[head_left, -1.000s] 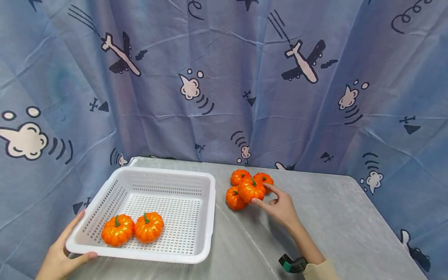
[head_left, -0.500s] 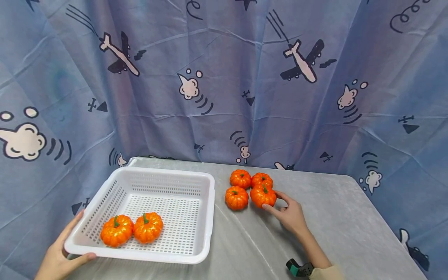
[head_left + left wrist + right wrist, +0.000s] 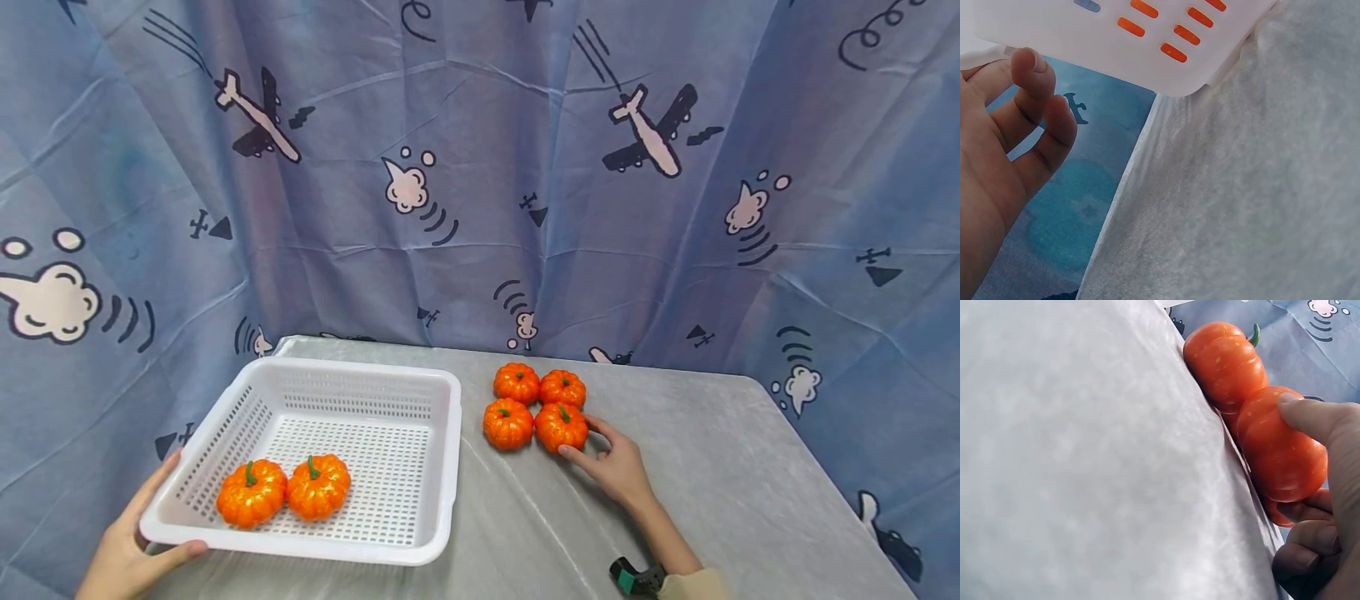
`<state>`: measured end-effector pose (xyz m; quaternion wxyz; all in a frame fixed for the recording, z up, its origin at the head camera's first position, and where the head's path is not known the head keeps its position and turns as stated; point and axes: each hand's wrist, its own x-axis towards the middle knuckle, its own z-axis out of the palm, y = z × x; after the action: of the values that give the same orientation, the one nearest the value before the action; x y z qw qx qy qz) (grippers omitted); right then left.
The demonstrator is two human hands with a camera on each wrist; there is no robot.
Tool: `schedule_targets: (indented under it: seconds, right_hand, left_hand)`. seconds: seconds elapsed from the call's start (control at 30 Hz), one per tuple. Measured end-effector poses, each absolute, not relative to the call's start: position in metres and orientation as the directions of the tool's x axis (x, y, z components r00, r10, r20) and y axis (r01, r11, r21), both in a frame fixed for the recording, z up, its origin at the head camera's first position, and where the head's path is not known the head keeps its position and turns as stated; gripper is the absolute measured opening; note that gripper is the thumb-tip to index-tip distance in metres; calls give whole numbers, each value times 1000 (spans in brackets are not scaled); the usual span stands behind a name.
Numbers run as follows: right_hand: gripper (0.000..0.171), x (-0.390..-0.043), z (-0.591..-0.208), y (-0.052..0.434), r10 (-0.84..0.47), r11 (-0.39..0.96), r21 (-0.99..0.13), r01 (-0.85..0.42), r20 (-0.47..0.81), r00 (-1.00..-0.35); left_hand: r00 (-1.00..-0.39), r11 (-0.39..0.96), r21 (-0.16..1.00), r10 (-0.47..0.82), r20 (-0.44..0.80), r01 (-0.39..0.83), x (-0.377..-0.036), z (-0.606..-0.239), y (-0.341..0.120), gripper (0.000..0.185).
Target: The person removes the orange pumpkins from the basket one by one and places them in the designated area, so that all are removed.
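Note:
My right hand [image 3: 615, 467] pinches a small orange pumpkin [image 3: 561, 427] with a green stem between thumb and fingers. That pumpkin [image 3: 1282, 450] sits at the front right of a cluster with three others: a front-left pumpkin [image 3: 507, 424], a back-left pumpkin [image 3: 516, 382] and a back-right pumpkin [image 3: 562, 388]. On the left, my left hand [image 3: 131, 537] grips the near-left corner of a white plastic basket [image 3: 442, 467], thumb on the front rim. Inside the basket lie two pumpkins side by side, a left pumpkin [image 3: 252, 494] and a right pumpkin [image 3: 318, 488].
A grey cloth-covered table [image 3: 720, 483] carries everything. Behind it hangs a blue curtain [image 3: 480, 208] printed with planes and clouds. A dark band with a green part [image 3: 636, 577] is on the right wrist, above a beige sleeve [image 3: 693, 585].
My right hand has carried its pumpkin from over the cluster's middle rightward and down to the front-right spot, beside the front-left pumpkin. The left hand and basket stay in place.

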<state>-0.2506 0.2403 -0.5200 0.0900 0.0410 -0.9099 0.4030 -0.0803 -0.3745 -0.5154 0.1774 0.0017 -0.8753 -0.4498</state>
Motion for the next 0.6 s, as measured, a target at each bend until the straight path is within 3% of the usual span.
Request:
schedule_targets:
  seconds: [0.3,0.6]
  right_hand:
    - [77,-253,-522,239,-7,687,-714,-134,177,-984]
    - [84,-252,-521,239,-12,702,-701,-123,162,-987]
  left_hand:
    - [-948,608,788,-188,259,94,-79,-514,-375,125]
    - [-946,607,787,-176,273,114,-80,-514,-375,124]
